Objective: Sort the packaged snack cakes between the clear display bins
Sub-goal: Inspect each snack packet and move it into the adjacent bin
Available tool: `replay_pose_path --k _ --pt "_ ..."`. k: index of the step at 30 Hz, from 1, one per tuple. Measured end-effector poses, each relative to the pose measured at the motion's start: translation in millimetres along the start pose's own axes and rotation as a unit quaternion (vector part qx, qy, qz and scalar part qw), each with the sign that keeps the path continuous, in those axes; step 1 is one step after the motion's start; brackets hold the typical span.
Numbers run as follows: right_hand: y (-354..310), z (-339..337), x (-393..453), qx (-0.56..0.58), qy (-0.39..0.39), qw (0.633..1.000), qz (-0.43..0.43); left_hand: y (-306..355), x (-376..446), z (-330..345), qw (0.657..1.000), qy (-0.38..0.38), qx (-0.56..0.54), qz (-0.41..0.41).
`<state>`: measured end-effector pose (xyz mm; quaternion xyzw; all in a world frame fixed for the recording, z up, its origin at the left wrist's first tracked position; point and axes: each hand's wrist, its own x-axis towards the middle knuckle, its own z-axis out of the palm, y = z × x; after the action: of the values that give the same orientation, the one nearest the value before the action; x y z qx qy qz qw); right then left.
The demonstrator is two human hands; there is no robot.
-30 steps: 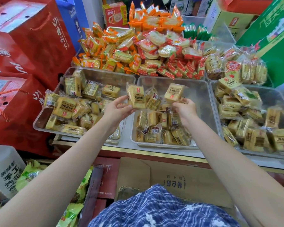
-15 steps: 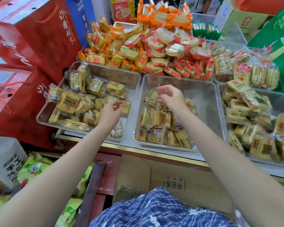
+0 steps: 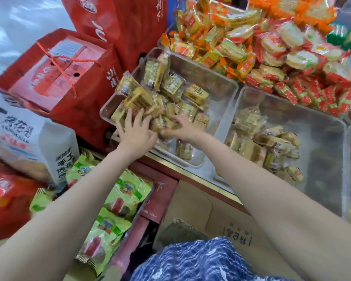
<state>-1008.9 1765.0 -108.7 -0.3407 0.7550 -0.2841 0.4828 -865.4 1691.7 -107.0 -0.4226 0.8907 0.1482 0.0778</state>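
Yellow packaged snack cakes (image 3: 196, 94) fill the left clear bin (image 3: 223, 84). Both hands are inside this bin, near its front edge. My left hand (image 3: 136, 130) lies with its fingers spread and straight on the cakes at the front left. Close to its right, my right hand (image 3: 181, 128) rests flat on the cakes, its thumb pointing towards the left hand. Neither hand plainly holds a pack; the picture is blurred here. The middle clear bin (image 3: 322, 151) holds more of the yellow cakes (image 3: 249, 122) on its left side.
Heaps of orange and red wrapped crackers (image 3: 272, 51) lie behind the bins. Red gift boxes (image 3: 55, 78) stand to the left, with a white bag (image 3: 18, 134) in front of them. Green snack packs (image 3: 114, 216) and a cardboard box (image 3: 195, 207) sit below the counter edge.
Both hands held a cake over the bins a second ago. Those cakes are out of my hands now, and both hands have moved into the left bin. My view has swung left.
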Motion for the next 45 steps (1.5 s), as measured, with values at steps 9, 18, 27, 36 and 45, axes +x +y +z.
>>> replay_pose_path --k 9,18,27,36,45 --pt "-8.9 21.5 30.3 0.095 0.125 0.984 0.080 -1.8 1.0 -2.3 1.000 -0.025 0.001 0.013" --pt "8.5 -35.7 -58.9 0.157 0.258 0.952 -0.056 0.1 3.9 -12.1 0.999 -0.051 -0.019 0.001" --pt "26.8 -60.0 -124.5 0.209 0.284 0.927 -0.127 89.1 -31.5 -44.8 0.716 -0.168 -0.676 0.037" --pt "55.4 -66.4 -143.2 0.378 0.276 0.874 -0.130 83.0 -32.0 -57.0 0.687 -0.106 -0.718 0.033" --pt "55.4 -72.5 -145.8 0.368 0.308 0.871 -0.106 85.2 -32.0 -55.0 0.720 -0.100 -0.686 0.043"
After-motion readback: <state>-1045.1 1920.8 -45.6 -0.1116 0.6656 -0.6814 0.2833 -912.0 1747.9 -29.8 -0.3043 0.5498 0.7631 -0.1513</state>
